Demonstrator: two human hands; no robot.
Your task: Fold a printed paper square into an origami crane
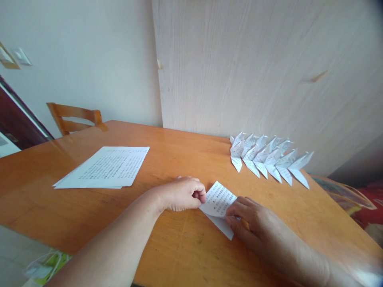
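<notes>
A printed sheet of paper (218,198), partly folded, lies on the wooden table in front of me. One flap lifts along its lower side and shows a plain white layer beneath. At the sheet's left corner, my left hand (187,194) is closed, with thumb and forefinger pinching the edge. My right hand (249,219) grips the right edge of the same paper between thumb and curled fingers. Beyond my right hand stand several folded paper pieces (263,159) with pointed tips, set in rows.
Flat printed sheets (110,167) lie stacked on the left part of the table (185,147). A wooden chair (76,115) stands past the far left edge, and a pale board (239,71) rises behind the table. A red patterned cloth (368,207) shows at the right.
</notes>
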